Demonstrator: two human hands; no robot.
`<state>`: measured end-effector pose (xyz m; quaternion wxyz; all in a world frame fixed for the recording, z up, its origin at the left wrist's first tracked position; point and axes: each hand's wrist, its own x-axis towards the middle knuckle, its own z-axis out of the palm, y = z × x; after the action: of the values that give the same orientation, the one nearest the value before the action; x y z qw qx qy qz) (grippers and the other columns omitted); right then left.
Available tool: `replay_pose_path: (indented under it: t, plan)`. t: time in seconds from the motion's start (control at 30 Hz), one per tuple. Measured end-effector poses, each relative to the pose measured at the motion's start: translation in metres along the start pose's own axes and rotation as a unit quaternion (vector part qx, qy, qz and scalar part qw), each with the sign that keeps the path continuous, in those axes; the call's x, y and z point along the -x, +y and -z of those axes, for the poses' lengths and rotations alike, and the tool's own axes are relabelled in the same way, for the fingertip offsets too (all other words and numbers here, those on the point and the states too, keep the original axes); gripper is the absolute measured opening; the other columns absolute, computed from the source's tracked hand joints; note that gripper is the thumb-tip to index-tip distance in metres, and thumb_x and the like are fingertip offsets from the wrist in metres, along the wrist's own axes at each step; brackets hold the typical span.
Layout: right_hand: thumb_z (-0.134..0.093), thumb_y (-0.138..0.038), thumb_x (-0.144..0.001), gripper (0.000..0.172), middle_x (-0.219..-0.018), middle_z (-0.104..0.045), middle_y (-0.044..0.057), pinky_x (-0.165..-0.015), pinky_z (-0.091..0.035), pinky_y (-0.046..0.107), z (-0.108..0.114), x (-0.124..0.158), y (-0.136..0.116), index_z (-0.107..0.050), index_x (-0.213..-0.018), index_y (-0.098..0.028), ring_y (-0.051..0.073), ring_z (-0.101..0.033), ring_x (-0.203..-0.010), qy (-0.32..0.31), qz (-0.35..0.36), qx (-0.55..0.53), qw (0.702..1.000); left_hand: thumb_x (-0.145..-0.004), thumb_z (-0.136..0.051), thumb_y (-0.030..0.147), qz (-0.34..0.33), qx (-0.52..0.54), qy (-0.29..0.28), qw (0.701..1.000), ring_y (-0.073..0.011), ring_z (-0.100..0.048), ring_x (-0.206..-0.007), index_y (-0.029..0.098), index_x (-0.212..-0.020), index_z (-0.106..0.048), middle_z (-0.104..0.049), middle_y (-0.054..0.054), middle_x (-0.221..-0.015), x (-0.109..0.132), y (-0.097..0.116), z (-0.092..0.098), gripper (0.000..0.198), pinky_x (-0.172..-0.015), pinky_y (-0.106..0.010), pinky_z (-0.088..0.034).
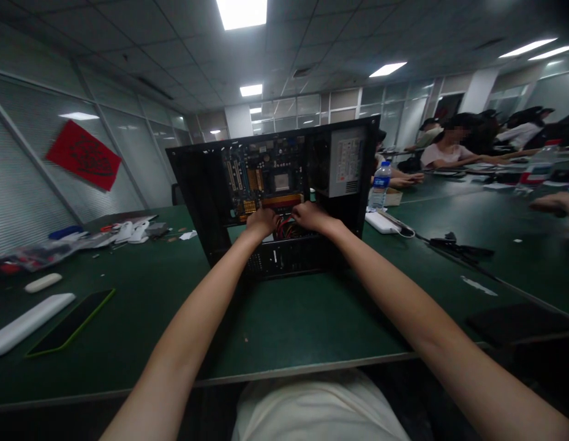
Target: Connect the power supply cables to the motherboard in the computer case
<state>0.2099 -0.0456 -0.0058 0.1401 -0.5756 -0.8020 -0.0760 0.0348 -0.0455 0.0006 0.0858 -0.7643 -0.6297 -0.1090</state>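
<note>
An open black computer case [195,202] stands upright on the green table, its inside facing me. The motherboard [266,162] and a silver power supply [346,162] are fitted in it. My left hand [262,222] is closed at the lower edge of the motherboard, beside yellow slots. Close to the right end of an orange-red strip [284,203], my right hand [312,215] is closed too. A bundle of red, yellow and black cables [288,229] lies between both hands. My fingertips are too small and partly hidden, so what they pinch does not show.
Right of the case stand a water bottle [380,185], a white power strip [381,222] and black cables [461,248]. At left lie a white bar [29,323], a dark green-edged sheet [73,321] and plastic bags [40,252]. Other people [452,144] sit at right.
</note>
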Motion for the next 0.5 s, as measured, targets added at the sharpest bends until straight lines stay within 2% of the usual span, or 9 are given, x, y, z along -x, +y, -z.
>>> replay_pose_path:
  t: [0.2,0.5]
  plan:
    - [-0.041,-0.030,-0.100,0.037,-0.118,-0.071,0.015,-0.083,-0.046,0.029,-0.0010,-0.0026,0.0008,-0.071,-0.117,-0.016,0.026,-0.067,-0.106,-0.007,-0.003,-0.002,1.000,-0.099,-0.040,0.046,0.000,-0.010,0.000,1.000,-0.0298,-0.068,-0.111,0.021,-0.117,-0.072,-0.072,-0.016,-0.118,0.0027,0.0028,0.0035,0.044,-0.090,-0.038,-0.053]
    - [-0.043,-0.030,-0.099,0.037,-0.119,-0.071,0.016,-0.086,-0.047,0.030,-0.0011,-0.0021,-0.0009,-0.072,-0.116,-0.016,0.027,-0.067,-0.107,-0.006,-0.013,0.004,1.000,-0.100,-0.040,0.043,-0.015,-0.015,0.012,1.000,-0.0329,-0.068,-0.110,0.018,-0.115,-0.073,-0.072,-0.017,-0.117,0.0066,0.0054,0.0061,0.044,-0.090,-0.042,-0.054]
